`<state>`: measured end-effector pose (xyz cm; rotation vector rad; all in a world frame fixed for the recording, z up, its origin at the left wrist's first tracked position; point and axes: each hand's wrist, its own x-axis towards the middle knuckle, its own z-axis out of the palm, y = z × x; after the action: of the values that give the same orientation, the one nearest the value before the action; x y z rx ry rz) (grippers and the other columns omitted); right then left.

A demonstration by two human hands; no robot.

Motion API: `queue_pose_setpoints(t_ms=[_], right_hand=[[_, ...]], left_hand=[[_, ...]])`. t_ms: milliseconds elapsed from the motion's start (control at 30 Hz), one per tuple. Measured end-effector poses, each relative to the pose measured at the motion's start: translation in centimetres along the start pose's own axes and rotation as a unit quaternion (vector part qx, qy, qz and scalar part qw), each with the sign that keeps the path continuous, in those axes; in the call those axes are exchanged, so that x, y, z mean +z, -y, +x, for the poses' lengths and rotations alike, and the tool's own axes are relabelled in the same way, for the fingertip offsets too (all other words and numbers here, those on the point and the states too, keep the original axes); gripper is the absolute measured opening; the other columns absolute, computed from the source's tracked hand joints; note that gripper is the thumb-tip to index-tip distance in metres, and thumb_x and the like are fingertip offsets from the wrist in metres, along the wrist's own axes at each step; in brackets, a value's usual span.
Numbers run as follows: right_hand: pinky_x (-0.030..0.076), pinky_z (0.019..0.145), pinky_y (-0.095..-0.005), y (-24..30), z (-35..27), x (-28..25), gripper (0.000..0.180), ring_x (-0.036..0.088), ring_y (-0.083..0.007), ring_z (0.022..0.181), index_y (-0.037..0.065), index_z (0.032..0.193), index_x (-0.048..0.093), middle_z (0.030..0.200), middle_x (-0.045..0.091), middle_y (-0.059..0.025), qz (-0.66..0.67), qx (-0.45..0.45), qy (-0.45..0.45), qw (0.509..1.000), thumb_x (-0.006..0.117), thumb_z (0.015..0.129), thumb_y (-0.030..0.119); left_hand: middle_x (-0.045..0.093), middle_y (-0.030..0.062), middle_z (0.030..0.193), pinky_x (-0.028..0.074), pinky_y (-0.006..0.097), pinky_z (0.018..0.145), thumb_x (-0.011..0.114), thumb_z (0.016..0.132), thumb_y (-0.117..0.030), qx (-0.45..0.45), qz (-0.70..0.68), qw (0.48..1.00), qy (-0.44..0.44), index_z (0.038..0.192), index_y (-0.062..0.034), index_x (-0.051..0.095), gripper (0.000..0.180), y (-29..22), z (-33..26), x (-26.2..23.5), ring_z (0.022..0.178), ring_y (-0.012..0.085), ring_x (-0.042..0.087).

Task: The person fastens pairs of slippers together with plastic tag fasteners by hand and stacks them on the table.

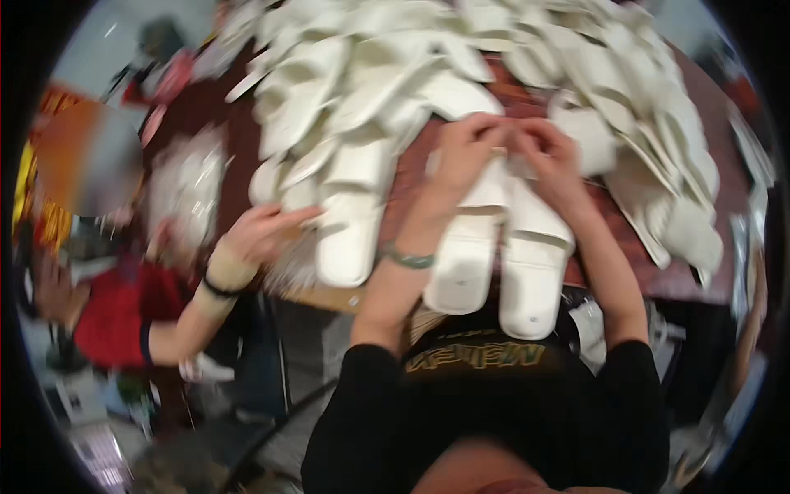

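Two white slippers lie side by side in front of me, heels toward my body: the left slipper [461, 276] and the right slipper [533, 284]. At their toe ends my left hand [471, 156] and my right hand [550, 160] come together, fingertips almost touching. Both have thumb and fingers pinched. Whatever lies between the fingertips is hidden or too small to make out. Further left, a co-worker's hand [257, 235] reaches a finger to another white slipper [346, 243] at the table's near edge.
Piles of white slippers [387, 62] cover the far side of the dark red table [407, 185], and more slippers [621, 74] heap up at the right. Clear plastic bags [189, 177] lie at the left beside a co-worker in a red shirt [123, 309].
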<state>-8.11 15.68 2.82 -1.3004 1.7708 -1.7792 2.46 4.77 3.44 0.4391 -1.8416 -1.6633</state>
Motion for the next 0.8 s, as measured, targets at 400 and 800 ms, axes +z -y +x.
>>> queue_pose_setpoints(t_ms=[400, 800], right_hand=[[0.045, 0.068, -0.0219, -0.2, -0.5, 0.2, 0.017, 0.054, -0.0079, 0.076, 0.0, 0.098, 0.061, 0.084, 0.061, -0.0032, -0.053, 0.032, -0.006, 0.998, 0.059, 0.083, 0.009], [0.04, 0.062, -0.017, -0.3, 0.0, -0.4, 0.011, 0.049, -0.0036, 0.07, 0.001, 0.09, 0.06, 0.077, 0.056, 0.003, -0.04, 0.056, 0.005, 0.998, 0.058, 0.087, 0.011]], left_hand=[[0.065, 0.0052, 0.083, 0.047, 0.025, 0.07, 0.058, 0.079, -0.006, 0.002, 0.004, 1.0, 0.025, 0.093, 0.0013, 0.063, 0.017, -1.2, -1.3, -0.7, 0.077, 0.0102, 0.058], [0.063, 0.0054, 0.072, 0.047, 0.022, 0.055, 0.064, 0.077, -0.01, 0.041, -0.121, 0.992, -0.018, 0.082, 0.0041, 0.063, 0.015, 1.7, 0.2, -0.1, 0.062, 0.0089, 0.057]])
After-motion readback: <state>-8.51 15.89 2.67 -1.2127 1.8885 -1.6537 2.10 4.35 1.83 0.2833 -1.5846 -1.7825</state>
